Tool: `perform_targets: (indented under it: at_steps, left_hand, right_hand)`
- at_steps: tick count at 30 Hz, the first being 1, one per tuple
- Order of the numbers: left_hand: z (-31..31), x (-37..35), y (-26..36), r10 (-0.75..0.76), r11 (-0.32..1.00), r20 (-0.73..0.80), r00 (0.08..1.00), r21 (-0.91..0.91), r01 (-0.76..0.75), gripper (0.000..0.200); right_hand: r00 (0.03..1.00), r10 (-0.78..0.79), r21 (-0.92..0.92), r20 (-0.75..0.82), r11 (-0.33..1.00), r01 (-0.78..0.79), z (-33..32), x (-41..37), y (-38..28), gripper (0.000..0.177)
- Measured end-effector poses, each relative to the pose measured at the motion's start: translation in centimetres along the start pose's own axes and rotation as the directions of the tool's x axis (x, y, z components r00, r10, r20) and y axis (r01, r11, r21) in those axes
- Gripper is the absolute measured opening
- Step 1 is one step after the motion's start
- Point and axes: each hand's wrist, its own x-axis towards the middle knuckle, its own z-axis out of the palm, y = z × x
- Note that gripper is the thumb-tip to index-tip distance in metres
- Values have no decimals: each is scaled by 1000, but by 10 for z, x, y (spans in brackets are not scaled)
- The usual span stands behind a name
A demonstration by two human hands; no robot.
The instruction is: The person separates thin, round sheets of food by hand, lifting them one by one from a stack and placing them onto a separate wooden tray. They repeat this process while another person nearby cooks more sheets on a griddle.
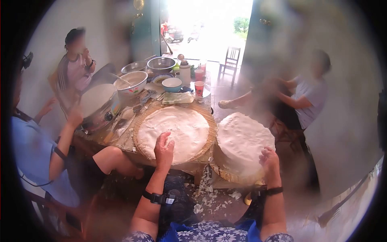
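Note:
My left hand is raised over the near edge of a round white dough-like slab, its fingers slightly bent and the thumb apart, with nothing held. That slab lies on a round woven straw tray on the table. To its right, a second, thicker white mound with a lumpy top sits on another straw base. My right hand is at the right edge of this mound, fingers loosely curled and apart, with nothing visible in them. Both wrists wear black straps.
Behind the trays stand an enamel basin, metal bowls, a teal bowl and a red cup. A person at left works by a large round pan; other people sit further back. White scraps litter the floor.

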Motion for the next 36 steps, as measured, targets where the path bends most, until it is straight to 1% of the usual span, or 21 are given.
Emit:
perform_targets:
  at_steps: [1, 3, 4, 5, 7, 9, 13, 14, 16, 17, 20, 23, 24, 26, 27, 29, 32, 35, 36]
  left_hand:
    - [12, -7, 17, -51, 996, 52, 997, -72, 55, 32]
    - [38, -22, 28, -63, 983, 188, 980, -161, 94, 28]
    - [50, -29, 33, -45, 971, 259, 965, -217, 103, 28]
    - [64, -37, 35, -59, 943, 332, 942, -290, 162, 26]
    - [88, -52, 33, -83, 917, 482, 872, -305, 256, 24]
    - [109, -64, 31, -106, 868, 576, 810, -343, 358, 23]
    - [145, -77, 11, -155, 718, 704, 693, -402, 568, 23]
    - [151, -77, 8, -187, 715, 717, 671, -369, 593, 25]
    - [160, -78, 2, -251, 652, 723, 644, -366, 664, 25]
    - [163, -79, -2, -284, 618, 724, 628, -363, 698, 25]
    - [175, -83, -27, -270, 727, 733, 624, -270, 631, 28]
    - [181, -86, -30, -202, 818, 769, 607, -209, 536, 33]
    - [182, -87, -28, -202, 822, 781, 592, -194, 536, 35]
    - [183, -91, -23, -204, 827, 804, 559, -164, 538, 38]
    - [185, -91, -25, -226, 822, 791, 569, -159, 547, 40]
    - [192, -90, -29, -261, 810, 765, 589, -159, 565, 43]
    - [203, -85, -35, -366, 711, 678, 637, -237, 662, 48]
    - [203, -76, -21, -483, 589, 645, 592, -261, 765, 50]
    - [204, -75, -22, -498, 592, 623, 603, -264, 762, 51]
  right_hand:
    - [1000, 1, 11, -19, 1000, -1, -7, 0, 0, 24]
    - [999, -4, 3, -51, 1000, 4, -21, 8, 7, 24]
    - [998, -7, 3, -59, 1000, 7, -26, 12, 11, 24]
    - [998, -10, 2, -67, 1000, 10, -32, 16, 13, 24]
    - [998, -10, -7, -58, 1000, 9, -27, 13, 9, 24]
    - [999, -7, -10, -39, 1000, 6, -20, 12, 2, 25]
    - [997, 5, 142, 79, 990, -16, 3, 18, -10, 25]
    - [994, -4, 163, 113, 986, -15, 11, 20, -12, 26]
    - [986, -22, 201, 163, 979, -11, 25, 23, -12, 26]
    - [987, -21, 204, 161, 979, -13, 29, 26, -11, 26]
    - [989, -23, 198, 148, 980, -7, 29, 40, -6, 26]
    - [996, -64, 110, 64, 992, 57, 6, 59, 5, 25]
    - [993, -107, 49, 47, 993, 105, -4, 66, 7, 24]
    - [997, -71, 96, -20, 993, 73, -18, 74, 4, 23]
    - [997, -52, 120, -55, 991, 59, -22, 75, 2, 22]
    - [992, -83, 79, -92, 993, 90, -26, 76, -8, 21]
    - [985, -126, 17, -120, 992, 129, -34, 81, -19, 19]
    - [977, -186, -286, -108, 947, 149, -57, 100, -21, 19]
    - [967, -221, -384, -129, 910, 157, -58, 100, -23, 19]
